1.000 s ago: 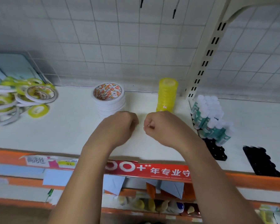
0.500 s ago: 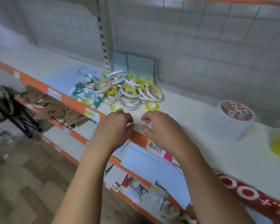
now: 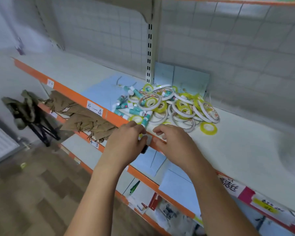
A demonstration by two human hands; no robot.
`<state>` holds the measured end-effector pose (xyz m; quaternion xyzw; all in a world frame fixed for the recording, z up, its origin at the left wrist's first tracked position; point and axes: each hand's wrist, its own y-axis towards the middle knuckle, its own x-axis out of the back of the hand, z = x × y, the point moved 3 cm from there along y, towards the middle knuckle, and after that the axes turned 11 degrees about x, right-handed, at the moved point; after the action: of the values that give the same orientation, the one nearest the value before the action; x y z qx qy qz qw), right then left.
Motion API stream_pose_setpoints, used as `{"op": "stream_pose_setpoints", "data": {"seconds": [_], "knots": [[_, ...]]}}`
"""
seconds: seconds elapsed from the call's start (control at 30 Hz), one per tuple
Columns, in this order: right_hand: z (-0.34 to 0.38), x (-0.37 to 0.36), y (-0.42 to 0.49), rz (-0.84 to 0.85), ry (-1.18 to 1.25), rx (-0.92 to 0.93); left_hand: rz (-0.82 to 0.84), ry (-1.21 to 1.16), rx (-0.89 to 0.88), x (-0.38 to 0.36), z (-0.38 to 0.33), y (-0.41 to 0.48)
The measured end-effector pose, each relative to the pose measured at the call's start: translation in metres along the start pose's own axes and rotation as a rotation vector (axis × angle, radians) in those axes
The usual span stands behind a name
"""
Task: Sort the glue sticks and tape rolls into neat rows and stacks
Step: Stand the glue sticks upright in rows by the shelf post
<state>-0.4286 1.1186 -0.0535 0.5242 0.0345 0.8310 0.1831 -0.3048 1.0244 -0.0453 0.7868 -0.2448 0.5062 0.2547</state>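
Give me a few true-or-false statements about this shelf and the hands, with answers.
1. The tape rolls and glue sticks lie mixed in one pile. True.
2. The right hand grips a yellow roll. False: no roll is in it; one yellow roll lies loose on the shelf.
3. A label on the orange shelf edge reads 4-4. True.
4. The glue sticks stand upright in a row. False: they lie on their sides.

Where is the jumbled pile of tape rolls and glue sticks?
Pile: head view, centre, on the shelf by the slotted upright, just beyond left hand and right hand.
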Motion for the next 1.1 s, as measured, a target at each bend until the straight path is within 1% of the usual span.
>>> {"op": "stream_pose_setpoints", "data": {"seconds": [0.1, 0.2, 0.4, 0.5, 0.63, 0.77, 0.87, 0.97, 1.1], "knots": [[-0.003, 0.0, 0.019, -0.022, 0.021, 0.004, 0.011, 0.006, 0.001, -0.003, 0.008, 0.016], [0.0, -0.002, 0.047, -0.032, 0.058, 0.046, -0.005, -0.002, 0.023, -0.002, 0.022, 0.037], [0.017, -0.016, 0.097, 0.035, 0.09, 0.117, -0.038, -0.023, 0.105, 0.007, 0.056, 0.075], [0.016, -0.018, 0.118, 0.033, 0.094, 0.104, -0.071, -0.061, 0.128, 0.01, 0.068, 0.097], [0.013, -0.021, 0.143, -0.03, 0.09, 0.066, -0.079, -0.099, 0.138, 0.009, 0.085, 0.133], [0.009, -0.029, 0.173, -0.103, 0.047, -0.008, -0.033, -0.108, 0.147, 0.003, 0.098, 0.178], [0.009, -0.037, 0.195, -0.177, -0.004, -0.075, 0.073, -0.124, 0.144, -0.008, 0.105, 0.205], [0.007, -0.045, 0.215, -0.21, -0.019, -0.135, 0.174, -0.109, 0.074, -0.016, 0.112, 0.222], [-0.002, -0.05, 0.236, -0.217, -0.118, -0.18, 0.181, -0.04, -0.034, -0.011, 0.121, 0.243]]}}
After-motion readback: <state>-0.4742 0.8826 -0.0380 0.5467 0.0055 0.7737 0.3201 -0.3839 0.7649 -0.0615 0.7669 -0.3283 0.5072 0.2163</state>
